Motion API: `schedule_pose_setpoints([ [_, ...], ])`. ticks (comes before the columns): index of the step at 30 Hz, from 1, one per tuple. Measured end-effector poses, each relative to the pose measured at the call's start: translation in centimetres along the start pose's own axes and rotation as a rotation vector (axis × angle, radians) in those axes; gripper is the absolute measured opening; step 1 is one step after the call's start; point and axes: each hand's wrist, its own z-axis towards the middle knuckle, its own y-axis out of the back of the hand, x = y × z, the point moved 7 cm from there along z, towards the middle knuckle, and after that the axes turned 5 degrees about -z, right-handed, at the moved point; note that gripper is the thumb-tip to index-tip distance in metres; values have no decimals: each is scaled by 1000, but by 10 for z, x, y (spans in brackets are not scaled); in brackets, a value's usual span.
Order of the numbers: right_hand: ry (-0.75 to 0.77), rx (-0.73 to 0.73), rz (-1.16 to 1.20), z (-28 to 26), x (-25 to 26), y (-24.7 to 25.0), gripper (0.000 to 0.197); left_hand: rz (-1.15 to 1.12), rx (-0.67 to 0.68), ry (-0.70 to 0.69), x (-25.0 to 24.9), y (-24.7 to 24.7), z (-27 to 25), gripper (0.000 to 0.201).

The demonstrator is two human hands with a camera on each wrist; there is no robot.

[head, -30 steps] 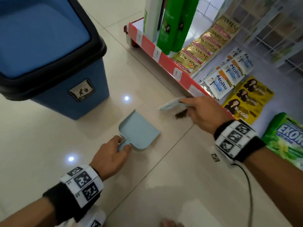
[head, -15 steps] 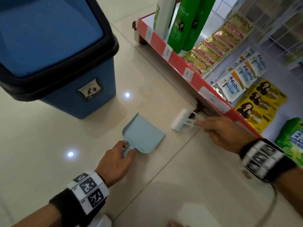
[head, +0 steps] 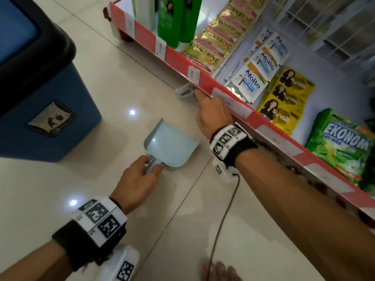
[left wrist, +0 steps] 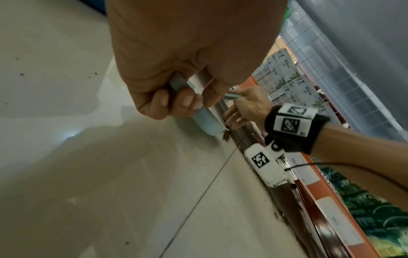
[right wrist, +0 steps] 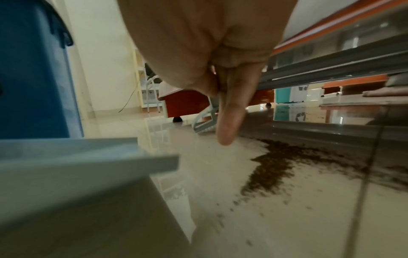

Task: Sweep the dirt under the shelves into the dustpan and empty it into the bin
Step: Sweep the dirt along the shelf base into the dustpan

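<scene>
A light blue dustpan [head: 172, 145] lies flat on the tiled floor, mouth toward the shelf. My left hand [head: 150, 169] grips its short handle; the left wrist view shows my fingers [left wrist: 176, 103] curled round it. My right hand [head: 203, 100] holds a small pale brush [head: 184, 91] low at the shelf's red front edge [head: 203, 82], its head partly beneath. Brown dirt [right wrist: 271, 167] lies in a loose pile on the floor by the shelf base, just right of the dustpan's lip [right wrist: 88, 157]. The brush [right wrist: 205, 122] stands on the floor beyond that pile.
A blue bin [head: 40, 98] with a black rim stands on the floor to the left, behind the dustpan. The low shelf carries green bottles [head: 170, 21] and several sachet packs [head: 253, 74]. A foot [head: 219, 270] shows at the bottom edge, and a cable [head: 225, 216] hangs from my right wrist.
My right hand has carried the brush farther along the shelf's front edge, away from me, and its head now sits partly under the shelf. My left hand still holds the dustpan in place.
</scene>
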Motion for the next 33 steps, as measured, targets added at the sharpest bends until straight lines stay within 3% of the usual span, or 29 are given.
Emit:
schedule_pose_setpoints([
  [4, -111, 123, -19, -3, -15, -3, 17, 37, 3, 3, -8, 4, 2, 25],
  [7, -120, 281, -124, -42, -44, -2, 13, 26, -12, -4, -11, 7, 2, 24],
  [12, -86, 210, -265, -106, -57, 16, 24, 36, -3, -13, -9, 7, 2, 22],
  [15, 12, 125, -181, -81, -30, 23, 29, 35, -7, -6, -9, 7, 4, 21],
  [19, 105, 19, -121, -8, 22, 20, 38, 32, 10, -13, -12, 4, 3, 21],
  [24, 29, 115, -176, 57, 52, -5, 31, 21, -26, -5, -9, 14, 9, 23],
  [27, 10, 189, -221, 48, 34, -13, 31, 21, -58, -3, -9, 25, 15, 27],
  [33, 80, 301, -313, -42, -21, 9, 17, 10, -89, 16, -7, 44, 24, 35],
])
